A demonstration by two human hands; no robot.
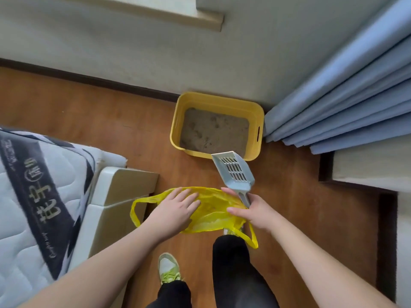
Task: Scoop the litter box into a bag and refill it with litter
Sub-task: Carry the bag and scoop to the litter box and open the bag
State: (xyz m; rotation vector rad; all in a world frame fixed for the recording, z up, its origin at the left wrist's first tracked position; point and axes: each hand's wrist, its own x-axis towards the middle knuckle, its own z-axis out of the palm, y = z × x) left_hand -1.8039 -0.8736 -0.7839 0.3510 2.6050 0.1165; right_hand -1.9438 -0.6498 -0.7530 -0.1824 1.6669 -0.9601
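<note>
Wooden flooring fills the middle of the frame, with a pale wall across the top and blue pleated curtains (347,103) at upper right. Against the wall sits the yellow plastic litter box (255,121), its grey-brown litter (213,132) lumpy and unscooped. Lower centre, the left hand (175,211) lies with straight fingers spread on a thin yellow plastic bag (211,213), while the right hand (255,213) grips the handle of a pale grey slotted scoop (234,172) and also appears to pinch the bag's edge. The bag's mouth looks barely opened; if it stays collapsed, scooped clumps could miss it and land on the floor. Holding scoop and bag in one hand looks awkward, so either might slip. A quilted mattress (29,196) lies at lower left.
</note>
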